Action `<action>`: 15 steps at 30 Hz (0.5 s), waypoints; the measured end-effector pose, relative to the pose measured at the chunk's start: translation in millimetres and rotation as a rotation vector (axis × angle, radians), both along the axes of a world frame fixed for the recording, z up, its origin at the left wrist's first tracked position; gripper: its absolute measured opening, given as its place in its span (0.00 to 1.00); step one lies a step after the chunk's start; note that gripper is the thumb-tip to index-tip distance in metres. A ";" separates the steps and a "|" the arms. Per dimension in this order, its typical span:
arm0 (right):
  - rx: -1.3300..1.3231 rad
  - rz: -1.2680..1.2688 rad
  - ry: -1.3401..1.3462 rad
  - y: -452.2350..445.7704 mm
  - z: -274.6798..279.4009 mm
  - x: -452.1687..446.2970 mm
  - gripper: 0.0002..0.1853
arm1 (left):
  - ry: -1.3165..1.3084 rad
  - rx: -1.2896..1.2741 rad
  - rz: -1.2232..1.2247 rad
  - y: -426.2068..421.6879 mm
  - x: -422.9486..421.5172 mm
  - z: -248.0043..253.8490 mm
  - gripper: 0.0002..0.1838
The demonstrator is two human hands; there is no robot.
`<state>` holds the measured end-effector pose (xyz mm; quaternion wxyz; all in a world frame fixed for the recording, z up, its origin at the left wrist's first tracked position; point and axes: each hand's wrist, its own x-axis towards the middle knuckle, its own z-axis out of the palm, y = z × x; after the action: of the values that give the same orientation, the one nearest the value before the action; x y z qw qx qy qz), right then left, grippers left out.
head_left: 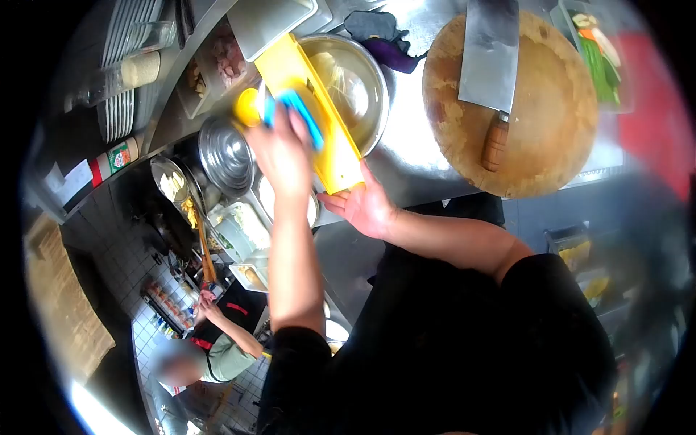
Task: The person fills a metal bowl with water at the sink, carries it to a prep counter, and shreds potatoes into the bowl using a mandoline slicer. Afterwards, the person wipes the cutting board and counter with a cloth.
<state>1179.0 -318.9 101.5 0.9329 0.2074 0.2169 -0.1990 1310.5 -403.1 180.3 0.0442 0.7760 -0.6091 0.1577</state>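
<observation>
Yellow slicer (pixel 338 161) touches right hand (pixel 370 209), palm up; left hand (pixel 281 154) grips blue holder (pixel 310 125).

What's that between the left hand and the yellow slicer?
In the head view, a blue piece, probably a food holder, lies between the left hand and the yellow slicer. Anything under it is hidden.

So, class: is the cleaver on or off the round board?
On: its blade and wooden handle both lie across the round board.

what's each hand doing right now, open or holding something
Left hand: blurred, holding the blue block against the yellow slicer.
Right hand: holding the slicer's near end, fingers partly extended.
</observation>
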 end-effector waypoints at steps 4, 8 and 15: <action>-0.017 -0.031 0.001 -6.5 9.9 -6.6 0.39 | 0.106 0.128 0.050 73.1 -46.5 7.5 0.20; 0.005 -0.022 -0.012 -2.6 1.5 1.6 0.43 | -0.058 0.013 0.097 -21.3 1.7 -8.8 0.17; -0.048 -0.038 0.014 -1.4 3.2 -2.3 0.43 | 0.022 0.072 0.106 11.2 -6.6 -0.7 0.17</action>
<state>1176.7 -320.2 104.7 0.9322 0.1874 0.2146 -0.2232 1303.9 -391.9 179.6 0.0147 0.8099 -0.5719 0.1294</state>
